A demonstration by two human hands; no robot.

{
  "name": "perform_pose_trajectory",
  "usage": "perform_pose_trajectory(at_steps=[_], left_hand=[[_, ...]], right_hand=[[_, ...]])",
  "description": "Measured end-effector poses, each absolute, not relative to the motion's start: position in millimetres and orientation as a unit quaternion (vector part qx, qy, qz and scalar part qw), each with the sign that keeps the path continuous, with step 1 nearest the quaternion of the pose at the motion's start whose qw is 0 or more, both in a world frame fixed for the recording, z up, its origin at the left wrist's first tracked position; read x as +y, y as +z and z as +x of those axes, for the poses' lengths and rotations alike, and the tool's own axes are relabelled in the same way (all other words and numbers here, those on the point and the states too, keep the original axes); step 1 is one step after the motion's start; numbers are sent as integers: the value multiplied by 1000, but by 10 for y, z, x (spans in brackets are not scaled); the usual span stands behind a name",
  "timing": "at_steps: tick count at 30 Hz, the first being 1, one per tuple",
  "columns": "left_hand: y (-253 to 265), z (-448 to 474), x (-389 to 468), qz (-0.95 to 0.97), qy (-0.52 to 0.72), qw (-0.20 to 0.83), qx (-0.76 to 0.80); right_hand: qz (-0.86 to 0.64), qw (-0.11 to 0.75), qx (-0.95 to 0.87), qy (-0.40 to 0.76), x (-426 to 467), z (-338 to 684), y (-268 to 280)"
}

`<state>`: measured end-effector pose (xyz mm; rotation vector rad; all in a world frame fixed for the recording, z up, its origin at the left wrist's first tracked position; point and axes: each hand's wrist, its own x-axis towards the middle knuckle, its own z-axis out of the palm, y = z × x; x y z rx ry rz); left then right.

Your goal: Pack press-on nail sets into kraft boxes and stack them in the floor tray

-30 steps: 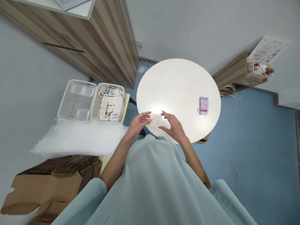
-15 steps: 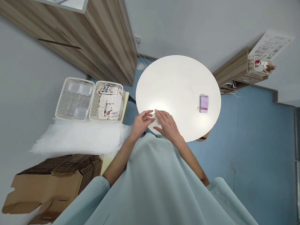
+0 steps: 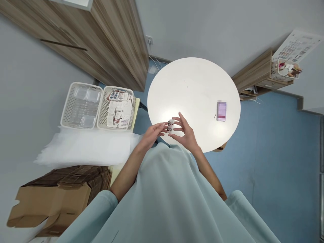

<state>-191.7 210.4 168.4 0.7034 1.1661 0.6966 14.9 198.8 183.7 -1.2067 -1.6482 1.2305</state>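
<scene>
A small white card with dark and reddish printed pictures (image 3: 170, 126) is held over the near edge of the round white table (image 3: 194, 81). My left hand (image 3: 152, 133) grips its left side between thumb and fingers. To the right of the card, my right hand (image 3: 186, 134) is open, its fingers spread and curved toward the card's right edge. Whether those fingertips touch the card I cannot tell. A purple pack (image 3: 221, 111), blurred in the picture, lies on the right part of the table.
At left stand a white basket of clear plastic trays (image 3: 84, 104) and a basket of printed cards (image 3: 117, 109). Nearer are white translucent sheets (image 3: 88, 146) and folded cardboard boxes (image 3: 55, 199). A wooden cabinet (image 3: 113, 44) rises behind; a low shelf (image 3: 255, 74) stands at right.
The card has turned from a side with text lines to its picture side. My right hand has moved off it to the right and spread its fingers; my left hand still has it.
</scene>
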Motion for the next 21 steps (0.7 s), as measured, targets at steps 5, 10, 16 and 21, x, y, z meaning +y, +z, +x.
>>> perform_pose_trajectory(at_steps=[5, 10, 16, 21], left_hand=[[1616, -1924, 2092, 285, 336, 714, 545], [1690, -1921, 2137, 303, 347, 685, 564], [1754, -1920, 2177, 344, 328, 673, 567], [1708, -1914, 2159, 351, 320, 670, 571]], right_hand=[[-477, 369, -622, 500, 2004, 265, 1833], [-496, 335, -694, 401, 2003, 366, 1841], [-491, 287, -751, 335, 2026, 386, 1852], [-483, 247, -781, 309, 2058, 332, 1801]])
